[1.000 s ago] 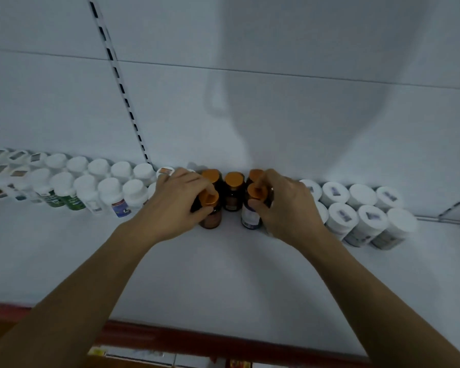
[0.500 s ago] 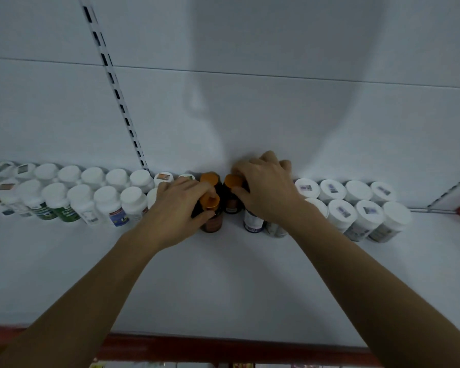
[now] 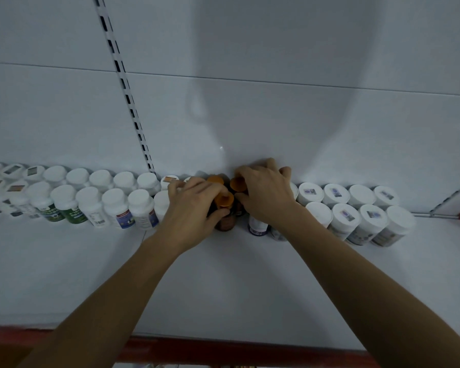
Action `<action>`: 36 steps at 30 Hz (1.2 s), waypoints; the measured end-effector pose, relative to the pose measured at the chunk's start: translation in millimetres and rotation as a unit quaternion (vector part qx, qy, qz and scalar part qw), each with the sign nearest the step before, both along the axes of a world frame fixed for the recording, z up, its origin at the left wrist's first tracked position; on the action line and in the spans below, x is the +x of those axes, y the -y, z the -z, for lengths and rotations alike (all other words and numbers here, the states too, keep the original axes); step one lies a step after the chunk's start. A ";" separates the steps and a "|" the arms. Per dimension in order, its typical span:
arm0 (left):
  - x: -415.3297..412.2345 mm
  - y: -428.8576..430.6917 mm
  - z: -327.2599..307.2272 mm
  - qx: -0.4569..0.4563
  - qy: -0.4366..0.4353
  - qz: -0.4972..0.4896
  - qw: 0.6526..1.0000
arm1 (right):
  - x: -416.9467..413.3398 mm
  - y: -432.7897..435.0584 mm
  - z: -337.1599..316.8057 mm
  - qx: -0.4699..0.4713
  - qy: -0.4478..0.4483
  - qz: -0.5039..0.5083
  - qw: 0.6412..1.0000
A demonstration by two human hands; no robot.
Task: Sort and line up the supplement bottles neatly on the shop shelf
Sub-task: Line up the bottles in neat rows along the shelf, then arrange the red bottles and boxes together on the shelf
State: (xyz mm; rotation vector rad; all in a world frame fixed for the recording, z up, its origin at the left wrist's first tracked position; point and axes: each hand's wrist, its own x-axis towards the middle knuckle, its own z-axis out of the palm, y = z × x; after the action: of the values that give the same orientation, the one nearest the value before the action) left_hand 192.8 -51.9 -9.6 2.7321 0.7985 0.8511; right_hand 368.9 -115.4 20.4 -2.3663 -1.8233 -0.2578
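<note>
The small brown orange-capped supplement bottle [image 3: 224,212] stands in the front row at the white shelf's [image 3: 223,282] back and is clasped by the left hand [image 3: 194,216]. It is judged light, rigid and smooth, best taken round the body. A rear orange-capped bottle [image 3: 238,184] is covered by the right hand [image 3: 266,192]; whether it is actually gripped cannot be told.

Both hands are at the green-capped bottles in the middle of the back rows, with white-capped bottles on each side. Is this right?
Not quite: the head view shows orange caps, not green. Both the left hand and right hand are there, white-capped bottles on each side.
</note>
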 end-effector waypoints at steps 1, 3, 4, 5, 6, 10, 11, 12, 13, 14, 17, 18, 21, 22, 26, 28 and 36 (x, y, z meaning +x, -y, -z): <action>1.1 0.0 1.7 -0.003 -0.003 -0.001 1.000 | 0.7 1.3 -0.8 0.001 -0.006 -0.004 1.000; 1.9 0.7 5.7 -0.005 -0.014 -0.005 1.000 | 2.8 3.9 -2.5 0.005 -0.028 -0.016 0.999; 2.2 1.2 7.6 -0.007 -0.018 -0.007 1.000 | 4.1 5.7 -4.0 0.012 -0.047 -0.025 0.999; 2.7 1.6 9.0 -0.008 -0.018 -0.007 1.000 | 5.9 8.0 -5.4 0.027 -0.074 -0.031 0.996; 3.2 2.0 10.1 -0.007 -0.015 -0.007 1.000 | 7.9 11.2 -6.8 0.049 -0.105 -0.032 0.993; 0.9 1.4 13.1 -0.003 0.009 -0.019 1.000 | 17.7 37.4 -4.6 0.173 -0.181 0.007 0.968; -1.5 1.9 14.5 -0.007 0.015 -0.022 1.000 | 20.9 47.8 -1.8 0.200 -0.179 0.019 0.963; -4.3 3.0 15.6 -0.011 0.023 -0.024 0.999 | 25.0 59.2 1.3 0.218 -0.176 0.028 0.959; -6.9 4.2 16.1 -0.014 0.030 -0.025 0.999 | 30.3 70.8 4.0 0.230 -0.173 0.033 0.957; -8.8 5.4 15.8 -0.013 0.034 -0.025 0.999 | 37.1 82.1 6.3 0.235 -0.168 0.036 0.957; -9.4 10.5 9.4 0.001 0.036 -0.010 0.999 | 59.4 114.5 10.2 0.229 -0.147 0.041 0.961; -7.2 13.2 5.7 0.010 0.041 0.002 0.999 | 67.0 124.7 11.0 0.233 -0.139 0.043 0.961; 5.7 29.1 -3.1 0.021 0.068 0.072 0.995 | 84.3 153.9 16.8 0.260 -0.140 0.082 0.952; 12.3 37.6 -3.5 0.021 0.070 0.099 0.992 | 88.3 162.5 19.4 0.268 -0.146 0.105 0.947; 47.6 70.9 6.5 0.012 0.051 0.169 0.984 | 102.2 187.3 29.8 0.258 -0.164 0.177 0.935; 70.8 84.0 9.7 -0.006 0.038 0.212 0.977 | 113.5 202.3 31.9 0.232 -0.160 0.198 0.939; 170.4 128.8 13.7 -0.009 -0.077 0.361 0.929 | 206.3 329.7 18.0 0.094 -0.088 0.347 0.929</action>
State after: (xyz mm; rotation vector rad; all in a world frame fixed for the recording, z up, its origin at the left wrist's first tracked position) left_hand 363.2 -180.7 -23.3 2.7540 -0.2064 0.4593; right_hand 575.2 -445.1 2.4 -2.6881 -0.7860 -0.2627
